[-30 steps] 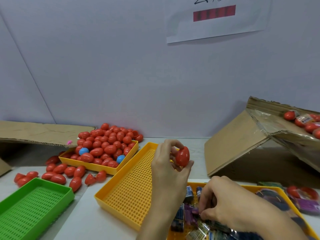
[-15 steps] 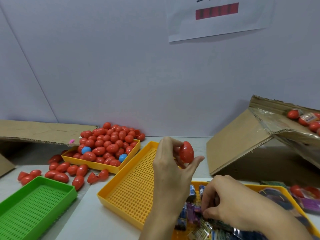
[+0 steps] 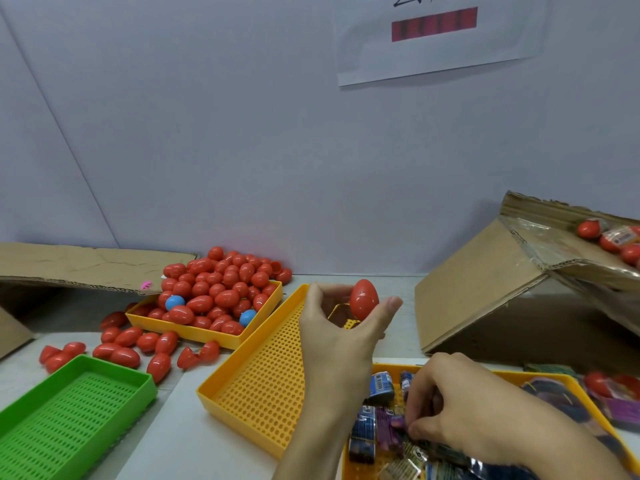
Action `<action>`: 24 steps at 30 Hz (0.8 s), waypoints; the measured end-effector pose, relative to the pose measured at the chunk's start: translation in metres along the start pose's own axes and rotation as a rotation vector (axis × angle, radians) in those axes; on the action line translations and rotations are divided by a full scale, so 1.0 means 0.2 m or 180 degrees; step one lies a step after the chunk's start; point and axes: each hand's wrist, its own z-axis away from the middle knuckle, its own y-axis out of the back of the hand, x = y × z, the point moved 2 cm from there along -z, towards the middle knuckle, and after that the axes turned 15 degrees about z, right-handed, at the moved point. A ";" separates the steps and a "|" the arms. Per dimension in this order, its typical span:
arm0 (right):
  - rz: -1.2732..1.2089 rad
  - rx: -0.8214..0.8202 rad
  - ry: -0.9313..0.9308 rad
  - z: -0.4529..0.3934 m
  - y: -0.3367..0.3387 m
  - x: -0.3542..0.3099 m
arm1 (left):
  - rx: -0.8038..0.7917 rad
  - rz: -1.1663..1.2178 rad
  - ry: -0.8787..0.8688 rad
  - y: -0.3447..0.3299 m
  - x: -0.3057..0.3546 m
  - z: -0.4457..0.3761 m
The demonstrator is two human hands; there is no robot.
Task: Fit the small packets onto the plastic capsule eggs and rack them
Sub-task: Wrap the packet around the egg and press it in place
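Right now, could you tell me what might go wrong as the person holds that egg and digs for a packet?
1. The left hand holds the red egg only at the fingertips, above the empty yellow tray; it could slip and bounce off.
2. The right hand is rummaging in a crowded pile of packets and may pinch two.
3. Loose eggs lie on the table and could roll.

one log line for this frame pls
left hand: holds red egg over empty yellow tray | right hand: picking at packets | egg: bare
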 end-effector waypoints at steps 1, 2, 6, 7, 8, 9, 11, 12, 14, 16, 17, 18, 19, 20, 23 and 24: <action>-0.0009 -0.0010 0.0008 0.00 0.00 0.00 | -0.0009 0.0175 0.0128 0.00 0.00 0.00; -0.0017 -0.0014 0.0011 0.00 0.00 0.00 | -0.0010 0.0302 0.0222 0.00 -0.01 0.00; -0.0039 0.0013 0.0031 0.00 0.00 0.01 | 0.0067 0.0633 0.0435 0.01 -0.04 -0.02; -0.0037 0.0017 0.0035 0.00 0.00 0.01 | 0.0088 0.0721 0.0487 0.01 -0.04 -0.02; -0.0029 0.0018 0.0039 0.00 0.00 0.02 | 0.0121 0.0835 0.0545 0.02 -0.05 -0.02; -0.0019 0.0018 0.0048 -0.01 0.00 0.02 | 0.0164 0.0980 0.0615 0.02 -0.05 -0.03; -0.0001 0.0012 0.0063 -0.01 0.00 0.02 | 0.0195 0.1355 0.0839 0.01 -0.05 -0.03; 0.0005 0.0017 0.0060 -0.01 0.00 0.02 | 0.0158 0.1573 0.1010 0.01 -0.05 -0.03; 0.0047 0.0050 0.0043 -0.01 0.00 0.02 | 0.0080 0.1942 0.1425 0.00 -0.04 -0.02; 0.0088 0.0073 0.0035 -0.01 0.00 0.02 | 0.0052 0.2173 0.1741 -0.01 -0.03 -0.01; 0.0104 0.0075 0.0024 -0.01 0.00 0.02 | 0.0048 0.2268 0.1839 -0.01 -0.02 -0.01; 0.0115 0.0071 0.0008 -0.01 0.00 0.02 | 0.0046 0.2351 0.1908 -0.01 -0.02 -0.01; 0.0116 0.0068 -0.0003 -0.01 0.00 0.02 | 0.0045 0.2425 0.1959 -0.01 -0.01 -0.01; 0.0118 0.0063 -0.0001 -0.01 0.00 0.02 | 0.0041 0.2495 0.2002 -0.01 -0.01 -0.01; 0.0116 0.0063 -0.0001 0.00 0.00 0.01 | -0.0025 0.2722 0.2158 -0.01 0.00 -0.01; 0.0108 0.0065 -0.0011 0.00 0.00 0.01 | -0.0063 0.2817 0.2220 -0.01 0.00 0.00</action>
